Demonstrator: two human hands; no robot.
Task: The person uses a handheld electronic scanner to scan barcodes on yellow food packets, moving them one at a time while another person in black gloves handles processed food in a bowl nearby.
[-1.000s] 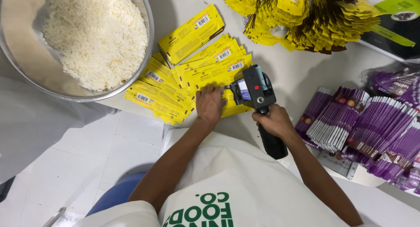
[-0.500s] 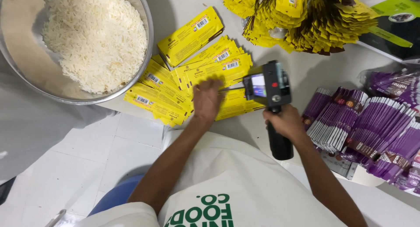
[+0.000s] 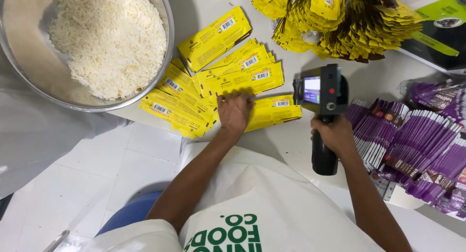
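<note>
A wide, round steel bowl [image 3: 162, 19] heaped with white shredded flakes sits at the far left of the white bench [image 3: 286, 150], its rim overhanging several flat yellow sachets [image 3: 194, 94] that are fanned out in an overlapping spread at the middle. A loose pile of more yellow sachets [image 3: 340, 26] lies at the far edge, with a dark green and lime carton [image 3: 437, 28] just beside it at the right. Rows of purple sachets [image 3: 412, 145] stand packed together along the right side, close to the right forearm. Nothing lies between the hands and the yellow spread.

The left hand [image 3: 235, 111] rests palm down on the near end of the spread, its fingers [image 3: 233, 97] laid flat and slightly spread, pressing the lowest yellow sachet [image 3: 276, 111] against the bench. That sachet runs out to the right from under the hand, its free end reaching just short of the tool.

The right hand [image 3: 335, 134] is wrapped tight around the black grip of a black handheld printer with a small lit screen [image 3: 321, 92]. The fingers are curled fully round the handle. The printer's head stands upright just beside the right end of the pressed sachet, whether touching it or not I cannot tell.
</note>
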